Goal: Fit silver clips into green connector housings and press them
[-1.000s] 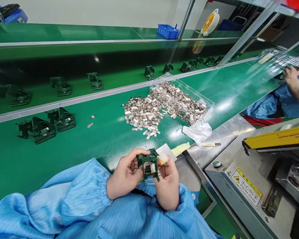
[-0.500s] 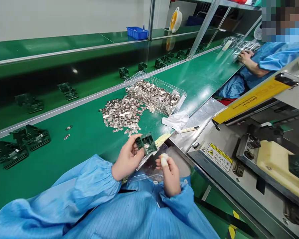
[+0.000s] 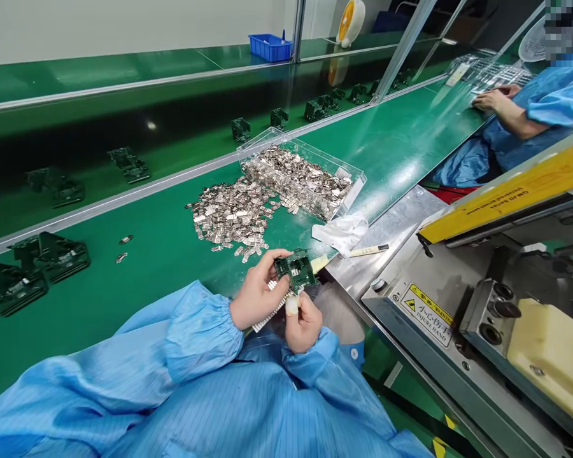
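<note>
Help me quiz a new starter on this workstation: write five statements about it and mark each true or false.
1. The left hand holds a dark green part. True.
2. The right hand lies flat on the green table. False: its fingers are curled just below the dark green part.
3. All the small metal pieces are inside a clear tray. False: many lie heaped on the green table beside it.
4. A blue bin stands to the left of a fan in the picture. True.
5. A white cloth-like item lies inside the clear tray. False: it lies outside, by the table's edge.
</note>
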{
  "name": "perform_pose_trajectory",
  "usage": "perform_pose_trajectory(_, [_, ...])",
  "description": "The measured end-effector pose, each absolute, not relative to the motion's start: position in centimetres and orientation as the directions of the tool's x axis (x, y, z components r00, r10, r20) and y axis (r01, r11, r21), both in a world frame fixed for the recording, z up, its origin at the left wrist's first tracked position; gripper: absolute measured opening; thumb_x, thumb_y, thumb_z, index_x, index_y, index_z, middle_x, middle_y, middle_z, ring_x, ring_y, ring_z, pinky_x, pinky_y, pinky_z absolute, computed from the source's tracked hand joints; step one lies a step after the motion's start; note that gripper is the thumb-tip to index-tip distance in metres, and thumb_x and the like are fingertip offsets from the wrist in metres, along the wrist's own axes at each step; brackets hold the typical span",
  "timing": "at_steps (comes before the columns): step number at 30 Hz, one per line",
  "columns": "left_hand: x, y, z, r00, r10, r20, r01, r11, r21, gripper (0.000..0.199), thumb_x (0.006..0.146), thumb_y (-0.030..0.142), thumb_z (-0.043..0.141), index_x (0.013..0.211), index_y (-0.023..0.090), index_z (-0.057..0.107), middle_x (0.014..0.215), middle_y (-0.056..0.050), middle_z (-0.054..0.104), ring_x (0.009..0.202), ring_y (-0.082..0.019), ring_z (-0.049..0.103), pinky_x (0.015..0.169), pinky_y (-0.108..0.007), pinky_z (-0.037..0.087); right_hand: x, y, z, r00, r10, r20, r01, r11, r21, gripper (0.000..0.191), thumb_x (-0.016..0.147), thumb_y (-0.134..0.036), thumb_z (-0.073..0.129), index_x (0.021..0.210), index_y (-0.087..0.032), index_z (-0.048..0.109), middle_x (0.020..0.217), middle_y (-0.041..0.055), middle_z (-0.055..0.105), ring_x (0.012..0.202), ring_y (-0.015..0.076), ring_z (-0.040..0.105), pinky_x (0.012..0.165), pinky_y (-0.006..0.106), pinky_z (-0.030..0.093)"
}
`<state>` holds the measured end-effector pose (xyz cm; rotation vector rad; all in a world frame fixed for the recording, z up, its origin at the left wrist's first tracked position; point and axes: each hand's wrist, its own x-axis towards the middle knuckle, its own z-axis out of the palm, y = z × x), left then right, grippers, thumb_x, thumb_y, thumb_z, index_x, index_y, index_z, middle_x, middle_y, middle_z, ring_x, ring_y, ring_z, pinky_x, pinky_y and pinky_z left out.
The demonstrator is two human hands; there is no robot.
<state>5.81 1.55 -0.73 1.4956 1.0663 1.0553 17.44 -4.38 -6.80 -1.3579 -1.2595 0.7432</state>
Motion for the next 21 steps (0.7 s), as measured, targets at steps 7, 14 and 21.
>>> perform_pose_trajectory(7, [5.8, 1.8, -0.9, 0.240, 0.961, 0.137, 0.125, -0.171, 0.977, 0.040, 0.084, 0.019, 0.062, 0.123, 0.020, 0.053, 0.080, 0.000, 0.061, 0.074, -0.015, 0.060, 0.070, -0.024, 0.049, 19.4, -4.6, -6.8, -0.006, 0.976, 0.218, 0.361, 0.205, -0.910, 0.022, 0.083, -0.028, 0.046, 0.065, -0.022, 0.058, 0.062, 0.0037, 0.061, 0.060, 0.0190, 0.057, 0.058, 0.030, 0.044])
perform_pose_trajectory(14, [5.5, 2.1, -1.3, 0.263, 0.952, 0.159, 0.056, -0.180, 0.982, 0.037, 0.088, 0.019, 0.058, 0.124, 0.020, 0.052, 0.072, 0.003, 0.053, 0.063, -0.010, 0.048, 0.060, -0.021, 0.040, 22.0, -5.8, -3.5, -0.140, 0.990, 0.017, 0.456, 0.080, -0.886, 0.032, 0.082, -0.011, 0.042, 0.097, -0.021, 0.069, 0.080, 0.0020, 0.076, 0.071, 0.0198, 0.073, 0.063, 0.027, 0.054])
perform_pose_trajectory(21, [5.2, 1.4, -0.5, 0.241, 0.961, 0.138, -0.043, -0.132, 0.990, 0.035, 0.089, 0.020, 0.059, 0.123, 0.019, 0.050, 0.072, 0.003, 0.053, 0.061, -0.009, 0.046, 0.057, -0.019, 0.037, 23.0, -6.5, 1.7, -0.087, 0.995, 0.041, 0.511, 0.080, -0.856, 0.026, 0.090, -0.019, 0.048, 0.096, -0.020, 0.073, 0.090, 0.0044, 0.076, 0.075, 0.0188, 0.072, 0.065, 0.026, 0.055])
